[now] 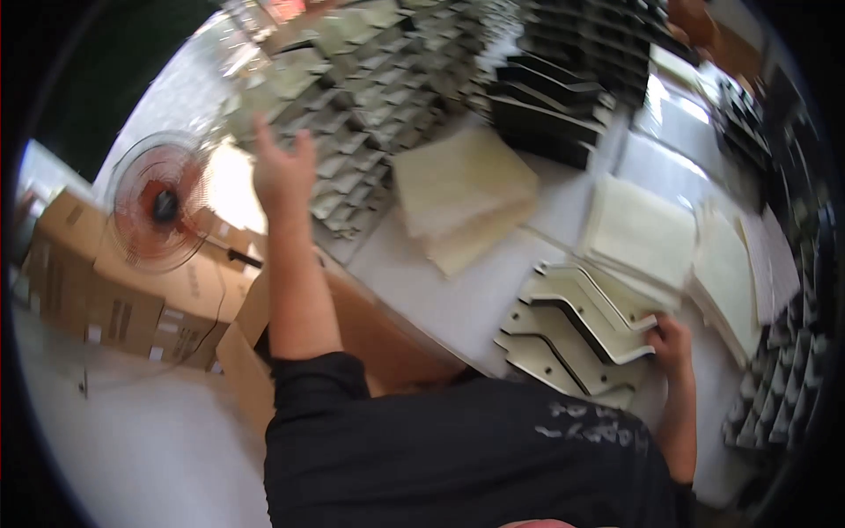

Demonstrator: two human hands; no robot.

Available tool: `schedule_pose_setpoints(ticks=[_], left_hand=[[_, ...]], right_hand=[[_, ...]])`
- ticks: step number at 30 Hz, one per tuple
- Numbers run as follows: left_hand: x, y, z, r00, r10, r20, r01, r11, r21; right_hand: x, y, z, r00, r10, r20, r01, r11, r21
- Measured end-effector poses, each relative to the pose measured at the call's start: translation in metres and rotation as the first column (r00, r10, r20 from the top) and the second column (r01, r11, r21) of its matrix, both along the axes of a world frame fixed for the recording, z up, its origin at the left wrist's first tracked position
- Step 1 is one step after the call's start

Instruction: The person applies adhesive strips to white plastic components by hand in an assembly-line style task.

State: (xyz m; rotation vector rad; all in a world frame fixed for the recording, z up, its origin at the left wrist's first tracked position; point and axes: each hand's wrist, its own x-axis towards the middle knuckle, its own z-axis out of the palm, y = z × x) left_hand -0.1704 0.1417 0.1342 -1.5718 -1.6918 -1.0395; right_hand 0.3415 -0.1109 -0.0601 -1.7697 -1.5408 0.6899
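Bent panels: the cream, zigzag-edged group (576, 326) lies on the desk (422, 304), on your side of the loose pale sheets (466, 185) and to their right.
Handling: they look stiff and thin, probably fairly light for their length and a little slippery on the smooth faces; the finish could scratch if the panels rub together.
Where to grip: best by the narrow ends or the raised bent edges, one panel at a time, as neighbours may nest and drag along.
Right hand: yours (672, 341) is at the panels' far right end, its fingers curled in and seeming to pinch an edge there.
Left hand: yours (283, 172) is stretched out left of the pale sheets, fingers spread, near the rows of bent parts (361, 132); you cannot tell whether it touches them.
Sheet stack: white layers (638, 233), right of the pale sheets.
Dark parts: a black stack (546, 114), just beyond the pale sheets.
Fan: a round, caged one (163, 207), well left of the pale sheets.
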Motion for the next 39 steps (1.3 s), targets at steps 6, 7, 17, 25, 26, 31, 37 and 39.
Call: schedule_pose_setpoints(ticks=[6,7,17,25,26,31,37,39], left_hand=[[0.093,-0.067,-0.065,0.669,-0.628,0.398,0.734,0.643,-0.22],[0.112,-0.075,-0.086,0.552,-0.667,0.5,0.834,0.445,-0.327],[0.186,-0.081,-0.15,0.568,-0.383,0.729,0.798,0.038,-0.601],[0.247,-0.07,-0.159,0.569,-0.803,0.175,0.613,0.273,-0.742],[0.244,-0.068,-0.156,0.532,-0.824,0.196,0.647,0.247,-0.721],[0.235,-0.068,-0.168,0.448,-0.862,0.24,0.742,0.209,-0.637],[0.237,-0.067,-0.173,0.44,-0.866,0.24,0.765,0.221,-0.605],[0.237,-0.065,-0.174,0.449,-0.869,0.209,0.733,0.224,-0.642]], right_hand=[[-0.003,0.009,0.008,0.999,-0.012,0.05,0.019,0.989,-0.146],[-0.005,0.009,0.008,0.998,-0.053,-0.019,0.05,0.988,-0.149],[-0.009,0.001,0.013,0.996,-0.092,-0.002,0.091,0.986,-0.142],[-0.006,0.003,0.016,0.987,-0.088,-0.135,0.063,0.981,-0.184],[-0.006,0.003,0.018,0.99,-0.08,-0.12,0.055,0.978,-0.202],[0.001,0.003,0.018,0.982,-0.01,-0.191,-0.039,0.967,-0.251],[-0.004,0.003,0.018,0.96,-0.05,-0.274,-0.023,0.966,-0.258],[-0.004,0.006,0.024,0.964,-0.07,-0.257,-0.014,0.951,-0.31]])
